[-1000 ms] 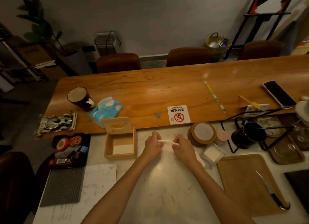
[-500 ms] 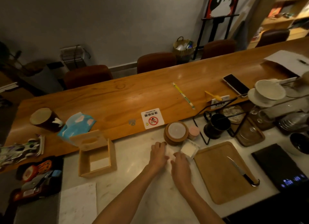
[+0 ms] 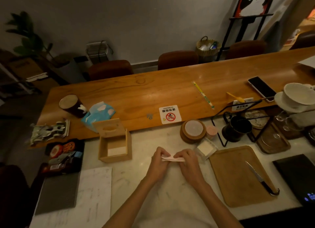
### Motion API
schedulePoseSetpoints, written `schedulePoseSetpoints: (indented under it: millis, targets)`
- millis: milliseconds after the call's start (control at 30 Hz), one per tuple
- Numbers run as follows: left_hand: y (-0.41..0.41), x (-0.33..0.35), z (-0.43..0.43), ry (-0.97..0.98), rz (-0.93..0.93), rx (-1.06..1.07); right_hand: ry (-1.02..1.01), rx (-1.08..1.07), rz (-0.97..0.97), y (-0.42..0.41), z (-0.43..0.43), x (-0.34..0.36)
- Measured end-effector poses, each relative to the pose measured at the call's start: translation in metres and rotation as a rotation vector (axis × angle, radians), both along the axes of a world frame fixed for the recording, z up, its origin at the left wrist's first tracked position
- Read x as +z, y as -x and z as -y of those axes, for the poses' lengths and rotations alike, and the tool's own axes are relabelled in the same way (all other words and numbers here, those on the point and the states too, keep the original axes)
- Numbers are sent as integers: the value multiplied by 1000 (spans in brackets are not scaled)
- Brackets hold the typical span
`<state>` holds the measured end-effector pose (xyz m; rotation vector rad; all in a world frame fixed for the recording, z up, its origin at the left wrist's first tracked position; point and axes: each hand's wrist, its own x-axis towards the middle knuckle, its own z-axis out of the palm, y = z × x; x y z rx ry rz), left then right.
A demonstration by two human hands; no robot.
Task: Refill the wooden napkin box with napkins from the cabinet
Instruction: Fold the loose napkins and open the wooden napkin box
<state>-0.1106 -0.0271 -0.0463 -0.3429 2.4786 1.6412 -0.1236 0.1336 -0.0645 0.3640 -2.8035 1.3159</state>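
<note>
The wooden napkin box [image 3: 115, 158] stands on the white marble counter with its slotted lid [image 3: 109, 128] tipped up at the back; a little white paper lies at its bottom. To its right, both hands hold a thin folded stack of white napkins [image 3: 172, 158] just above the counter. My left hand [image 3: 159, 161] pinches the stack's left end and my right hand [image 3: 189, 161] pinches its right end. A small clear pack of white napkins [image 3: 205, 148] lies just beyond my right hand.
A wooden tray [image 3: 238, 175] with a knife [image 3: 260, 179] lies at the right. Coasters with a lid [image 3: 193, 131], a black mug [image 3: 237, 128] in a wire rack and cups stand behind. A blue tissue pack [image 3: 98, 113] lies behind the box; papers [image 3: 92, 190] at left.
The view swung right and back left. My hands, flat on the napkins half a second ago, now hold the stack gathered and folded between the fingertips. The box has not moved.
</note>
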Motion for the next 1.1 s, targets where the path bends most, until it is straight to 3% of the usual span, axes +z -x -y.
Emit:
schedulePoseSetpoints:
  millis: [133, 400, 800, 1100]
  targets:
    - [-49, 9, 22, -130, -92, 80, 179, 227, -4, -16, 4, 13]
    - [-102, -20, 15, -125, -146, 157, 439, 108, 339, -61, 9, -1]
    - [-100, -31, -2, -139, -140, 160, 381, 67, 399, -70, 16, -4]
    - [-94, -28, 15, -87, -149, 110, 259, 70, 243, -68, 8, -5]
